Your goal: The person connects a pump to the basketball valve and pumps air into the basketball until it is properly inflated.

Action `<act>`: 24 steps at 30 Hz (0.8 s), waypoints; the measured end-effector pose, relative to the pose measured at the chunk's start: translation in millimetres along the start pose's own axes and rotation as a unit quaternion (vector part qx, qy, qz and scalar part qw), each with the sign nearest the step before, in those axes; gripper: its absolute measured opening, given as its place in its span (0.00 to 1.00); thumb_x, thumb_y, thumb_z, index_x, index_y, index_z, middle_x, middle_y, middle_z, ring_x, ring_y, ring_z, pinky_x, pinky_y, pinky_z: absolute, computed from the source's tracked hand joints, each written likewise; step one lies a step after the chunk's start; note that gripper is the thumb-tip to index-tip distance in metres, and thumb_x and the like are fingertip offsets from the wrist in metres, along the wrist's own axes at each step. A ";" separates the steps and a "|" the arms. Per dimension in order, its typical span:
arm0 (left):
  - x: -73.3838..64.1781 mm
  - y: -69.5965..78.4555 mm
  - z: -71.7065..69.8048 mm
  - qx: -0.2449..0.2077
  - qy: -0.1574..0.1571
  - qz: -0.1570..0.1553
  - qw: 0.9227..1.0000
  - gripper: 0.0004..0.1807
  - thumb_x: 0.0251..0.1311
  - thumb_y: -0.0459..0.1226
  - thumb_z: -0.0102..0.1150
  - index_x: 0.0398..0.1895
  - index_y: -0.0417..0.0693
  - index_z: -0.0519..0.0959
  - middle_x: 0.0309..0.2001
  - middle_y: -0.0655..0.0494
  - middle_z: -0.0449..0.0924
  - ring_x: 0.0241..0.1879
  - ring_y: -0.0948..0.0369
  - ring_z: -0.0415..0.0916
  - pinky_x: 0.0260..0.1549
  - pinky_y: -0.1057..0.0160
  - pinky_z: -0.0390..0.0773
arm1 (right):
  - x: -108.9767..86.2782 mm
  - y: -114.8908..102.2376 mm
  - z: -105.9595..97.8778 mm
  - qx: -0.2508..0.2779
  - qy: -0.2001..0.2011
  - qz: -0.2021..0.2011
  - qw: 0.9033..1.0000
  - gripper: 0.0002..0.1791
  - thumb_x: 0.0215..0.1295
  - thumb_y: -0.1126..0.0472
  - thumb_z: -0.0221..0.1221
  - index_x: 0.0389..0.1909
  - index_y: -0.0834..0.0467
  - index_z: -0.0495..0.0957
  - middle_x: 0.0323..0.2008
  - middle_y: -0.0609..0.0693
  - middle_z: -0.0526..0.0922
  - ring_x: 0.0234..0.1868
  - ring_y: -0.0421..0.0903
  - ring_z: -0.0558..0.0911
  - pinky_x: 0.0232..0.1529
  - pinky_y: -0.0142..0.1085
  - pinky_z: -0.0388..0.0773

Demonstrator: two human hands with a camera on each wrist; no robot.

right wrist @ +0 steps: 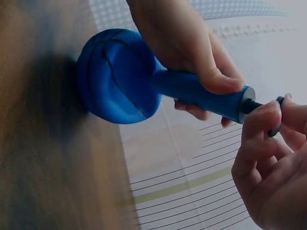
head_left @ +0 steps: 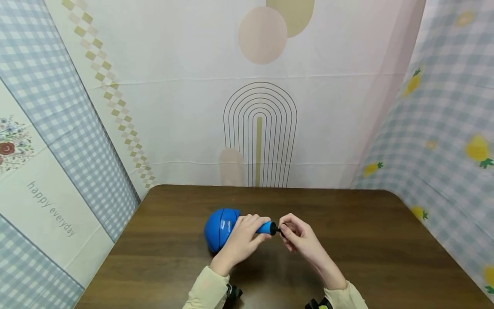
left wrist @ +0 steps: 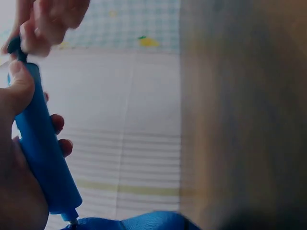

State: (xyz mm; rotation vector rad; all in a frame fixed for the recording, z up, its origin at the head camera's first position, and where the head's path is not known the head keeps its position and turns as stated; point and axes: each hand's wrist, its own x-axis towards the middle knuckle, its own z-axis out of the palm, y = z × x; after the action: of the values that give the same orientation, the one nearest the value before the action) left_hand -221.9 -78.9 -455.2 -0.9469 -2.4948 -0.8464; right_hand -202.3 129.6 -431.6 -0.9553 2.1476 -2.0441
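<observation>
A blue ball [right wrist: 120, 76] with dark seams, dented and partly deflated, rests on the table. Its near side is hidden behind my left hand [head_left: 242, 238] in the head view. That hand grips the blue barrel of a hand pump [left wrist: 45, 148], thumb along one side and fingertips showing on the other. In the left wrist view the pump's narrow tip meets the ball. My right hand [head_left: 301, 236] pinches the black pump handle [right wrist: 277, 117] between thumb and fingers. A short length of dark rod shows between handle and barrel.
The brown wooden table [head_left: 162, 274] has rounded far corners. Behind it hangs a pale patterned cloth [head_left: 185, 120], with checked cloths at the left [head_left: 58, 86] and right [head_left: 436, 171]. Black straps with devices sit at both wrists.
</observation>
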 end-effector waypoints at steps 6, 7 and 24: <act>-1.9 -14.6 -19.5 0.016 0.014 -0.017 1.000 0.20 0.64 0.51 0.54 0.57 0.59 0.74 0.43 0.63 0.79 0.45 0.63 0.71 0.55 0.53 0.68 | -3.6 -18.1 -7.5 -0.034 0.049 0.012 0.998 0.07 0.74 0.65 0.48 0.43 0.66 0.69 0.21 0.44 0.73 0.16 0.35 0.68 0.13 0.32 0.64; -2.3 -17.1 -22.1 0.019 0.023 -0.020 0.999 0.20 0.63 0.51 0.55 0.57 0.59 0.75 0.42 0.63 0.78 0.44 0.63 0.71 0.54 0.53 0.68 | -4.9 -21.3 -9.8 -0.034 0.059 0.010 0.998 0.06 0.74 0.65 0.48 0.42 0.65 0.69 0.21 0.43 0.73 0.16 0.35 0.68 0.13 0.32 0.63; -0.4 10.0 -3.4 -0.013 -0.007 -0.022 1.000 0.19 0.65 0.52 0.52 0.56 0.58 0.75 0.41 0.63 0.79 0.43 0.65 0.71 0.53 0.56 0.69 | 0.6 3.1 -3.1 0.044 -0.047 -0.003 0.998 0.10 0.77 0.66 0.40 0.42 0.70 0.66 0.19 0.60 0.60 0.14 0.49 0.61 0.12 0.39 0.60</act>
State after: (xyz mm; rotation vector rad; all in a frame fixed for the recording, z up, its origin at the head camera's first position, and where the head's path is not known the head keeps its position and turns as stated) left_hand -214.4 -75.2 -448.8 -0.9116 -2.5316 -0.8916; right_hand -205.4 132.0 -433.7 -1.0256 1.9933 -2.0353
